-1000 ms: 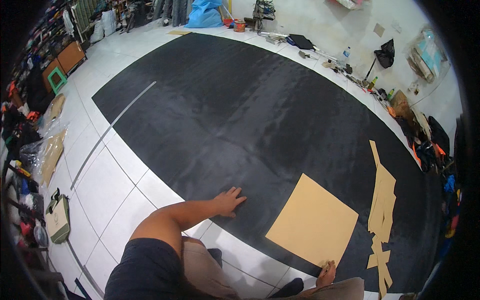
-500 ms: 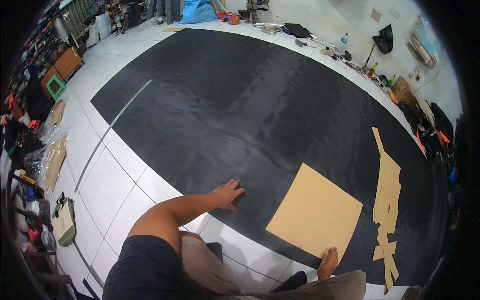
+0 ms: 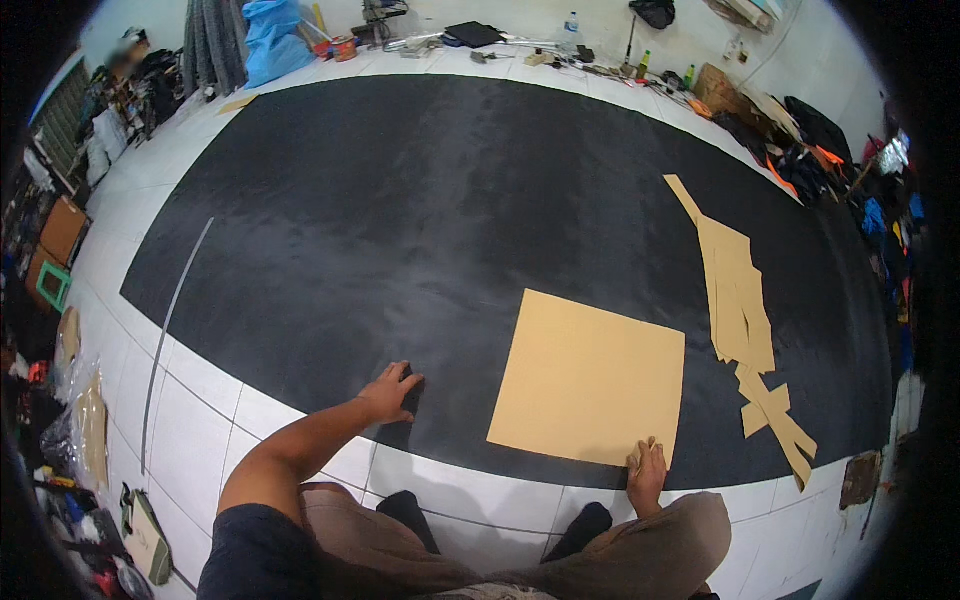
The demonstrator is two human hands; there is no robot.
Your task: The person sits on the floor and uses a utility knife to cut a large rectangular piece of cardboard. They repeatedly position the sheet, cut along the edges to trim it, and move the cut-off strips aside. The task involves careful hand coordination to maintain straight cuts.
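A large black sheet (image 3: pixel 400 200) with a soft sheen covers much of the tiled floor in front of me. A four-sided tan card sheet (image 3: pixel 590 375) lies flat on its near part. My left hand (image 3: pixel 393 392) rests on the black sheet, left of the card, fingers spread and holding nothing. At the card's near right corner is my right hand (image 3: pixel 648 466), its fingers curled together over the near edge. Whatever may be between those fingers is too small to make out. Several long tan card pieces (image 3: pixel 735 290) overlap to the right of the card.
A thin grey strip (image 3: pixel 168 325) lies across the black sheet's left edge. Plastic-wrapped tan pieces (image 3: pixel 92 430) and a pale green bag (image 3: pixel 147 540) line the left side. Along the far wall are a blue sack (image 3: pixel 272 45), a bottle (image 3: pixel 571 30) and tools.
The view has turned right, so the floor items appear shifted left. Both hands keep about the same places, the left on the black sheet and the right at the card's corner.
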